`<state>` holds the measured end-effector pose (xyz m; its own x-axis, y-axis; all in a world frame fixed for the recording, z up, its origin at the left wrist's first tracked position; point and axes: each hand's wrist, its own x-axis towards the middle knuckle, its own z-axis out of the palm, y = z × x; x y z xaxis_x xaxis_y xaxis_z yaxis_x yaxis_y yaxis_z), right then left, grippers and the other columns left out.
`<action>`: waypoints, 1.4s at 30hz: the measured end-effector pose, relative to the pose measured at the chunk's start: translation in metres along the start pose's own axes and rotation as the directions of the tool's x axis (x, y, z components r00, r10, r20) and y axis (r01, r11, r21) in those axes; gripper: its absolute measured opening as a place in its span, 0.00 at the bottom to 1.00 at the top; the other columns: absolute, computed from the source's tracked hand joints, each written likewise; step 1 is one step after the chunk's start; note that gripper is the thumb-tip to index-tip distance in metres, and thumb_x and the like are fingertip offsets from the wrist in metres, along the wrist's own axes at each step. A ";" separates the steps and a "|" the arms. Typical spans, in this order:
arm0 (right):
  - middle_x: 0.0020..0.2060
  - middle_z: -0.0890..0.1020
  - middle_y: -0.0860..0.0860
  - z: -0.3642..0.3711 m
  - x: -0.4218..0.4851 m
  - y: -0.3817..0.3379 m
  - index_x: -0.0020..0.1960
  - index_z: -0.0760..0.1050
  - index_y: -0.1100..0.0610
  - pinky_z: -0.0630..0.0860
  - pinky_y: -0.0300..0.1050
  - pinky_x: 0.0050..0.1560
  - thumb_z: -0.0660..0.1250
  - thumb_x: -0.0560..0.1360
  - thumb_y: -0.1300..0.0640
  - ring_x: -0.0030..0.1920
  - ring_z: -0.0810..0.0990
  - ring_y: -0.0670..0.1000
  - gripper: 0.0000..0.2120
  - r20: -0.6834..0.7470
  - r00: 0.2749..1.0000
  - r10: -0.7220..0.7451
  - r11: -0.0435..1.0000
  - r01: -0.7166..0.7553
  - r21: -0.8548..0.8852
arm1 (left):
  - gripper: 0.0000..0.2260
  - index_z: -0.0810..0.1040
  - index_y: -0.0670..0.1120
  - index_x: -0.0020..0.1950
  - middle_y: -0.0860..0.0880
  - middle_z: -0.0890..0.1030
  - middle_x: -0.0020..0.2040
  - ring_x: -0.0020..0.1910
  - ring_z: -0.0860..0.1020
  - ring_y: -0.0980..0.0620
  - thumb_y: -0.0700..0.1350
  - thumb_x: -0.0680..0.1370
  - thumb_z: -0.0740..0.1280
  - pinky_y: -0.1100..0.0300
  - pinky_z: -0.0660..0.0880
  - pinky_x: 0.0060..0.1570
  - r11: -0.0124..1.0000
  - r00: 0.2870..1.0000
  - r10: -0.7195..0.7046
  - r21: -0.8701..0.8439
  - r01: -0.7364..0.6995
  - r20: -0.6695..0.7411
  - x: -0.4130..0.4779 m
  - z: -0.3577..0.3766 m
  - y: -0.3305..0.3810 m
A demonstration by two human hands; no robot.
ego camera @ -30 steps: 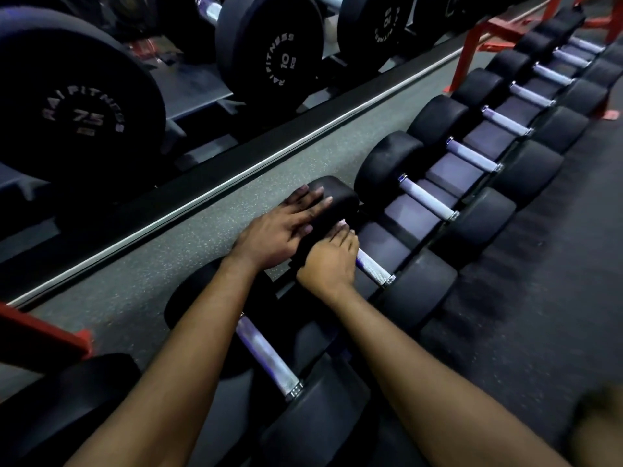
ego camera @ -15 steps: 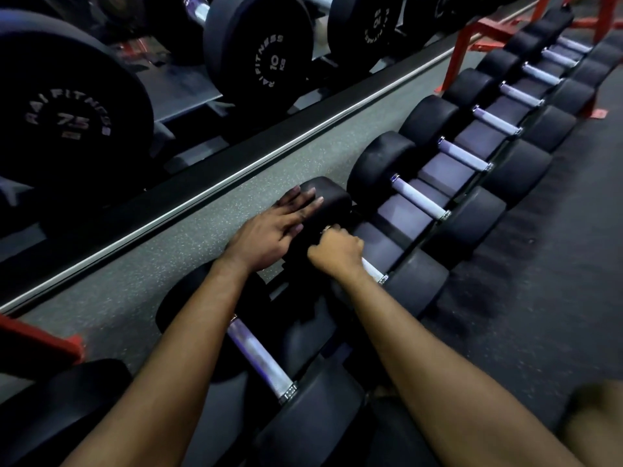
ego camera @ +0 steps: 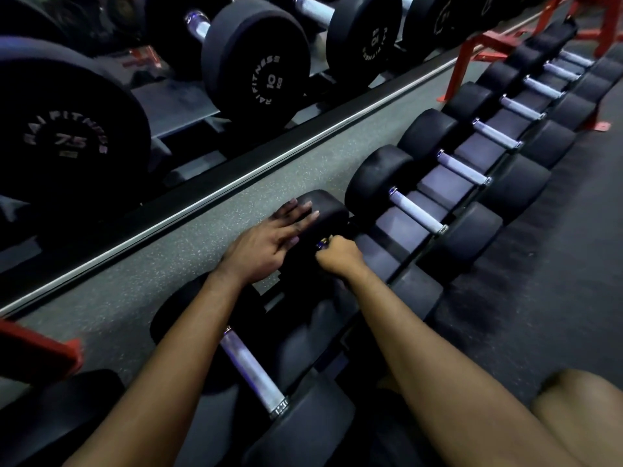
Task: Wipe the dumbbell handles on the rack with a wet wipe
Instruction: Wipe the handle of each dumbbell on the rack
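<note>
Right grip (ego camera: 338,257) curled tight round dumbbell handle (ego camera: 323,245), at its far end; wet wipe not visible. Handle axis slants down-right toward near head (ego camera: 416,298). Left grip (ego camera: 269,244) flat, fingers straight, on far head (ego camera: 325,207).

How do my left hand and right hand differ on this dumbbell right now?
The left hand lies flat, fingers straight, on the far head of the dumbbell; the right hand is curled round the handle. The left hand's fingers show spread; the right hand's are tucked under. Both are on the same dumbbell.

Black dumbbells (ego camera: 377,183), red rack (ego camera: 472,42)
</note>
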<state>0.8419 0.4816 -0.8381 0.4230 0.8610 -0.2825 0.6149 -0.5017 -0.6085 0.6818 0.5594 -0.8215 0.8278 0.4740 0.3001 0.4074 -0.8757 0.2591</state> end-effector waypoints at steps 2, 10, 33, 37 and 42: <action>0.55 0.81 0.60 -0.004 0.006 0.002 0.58 0.78 0.62 0.75 0.46 0.54 0.62 0.74 0.56 0.58 0.79 0.61 0.15 0.068 0.997 0.043 0.994 -0.050 0.098 | 0.26 0.63 0.59 0.78 0.63 0.59 0.79 0.79 0.52 0.62 0.42 0.81 0.62 0.52 0.72 0.68 1.000 1.000 0.016 0.000 -0.016 -0.014 0.000 0.000 0.001; 0.73 0.61 0.67 0.040 -0.023 -0.022 0.75 0.51 0.72 0.50 0.56 0.75 0.66 0.72 0.47 0.74 0.60 0.63 0.44 -0.145 0.988 -0.043 0.973 0.008 -0.232 | 0.25 0.65 0.55 0.77 0.61 0.61 0.78 0.78 0.54 0.62 0.43 0.80 0.61 0.63 0.67 0.67 0.999 0.999 0.033 0.010 -0.033 -0.041 0.002 0.002 -0.001; 0.77 0.38 0.65 0.078 -0.044 0.017 0.77 0.44 0.68 0.35 0.61 0.74 0.61 0.73 0.51 0.78 0.36 0.60 0.43 -0.179 0.938 -0.296 0.842 0.167 -0.514 | 0.26 0.68 0.52 0.77 0.56 0.64 0.78 0.77 0.53 0.65 0.39 0.79 0.64 0.82 0.57 0.61 0.998 0.998 0.041 0.050 -0.039 -0.052 0.002 0.000 0.003; 0.78 0.46 0.64 0.065 -0.044 0.012 0.78 0.46 0.68 0.42 0.60 0.76 0.64 0.70 0.49 0.79 0.45 0.60 0.46 -0.199 0.939 -0.280 0.869 0.159 -0.469 | 0.26 0.68 0.53 0.77 0.58 0.63 0.78 0.78 0.54 0.62 0.39 0.79 0.65 0.83 0.57 0.59 0.998 0.999 0.028 0.050 -0.026 -0.046 0.002 0.001 0.002; 0.76 0.58 0.64 0.044 -0.043 0.015 0.77 0.52 0.67 0.49 0.58 0.75 0.64 0.72 0.46 0.76 0.58 0.59 0.43 -0.189 0.942 -0.278 0.842 0.144 -0.520 | 0.25 0.68 0.53 0.77 0.57 0.64 0.78 0.78 0.56 0.60 0.40 0.79 0.64 0.76 0.59 0.66 0.999 0.998 0.042 0.033 -0.041 -0.049 0.002 0.001 0.000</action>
<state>0.8034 0.4405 -0.8671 0.3534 0.9345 0.0432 0.9248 -0.3421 -0.1668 0.6836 0.5601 -0.8222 0.8243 0.4403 0.3558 0.3856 -0.8969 0.2165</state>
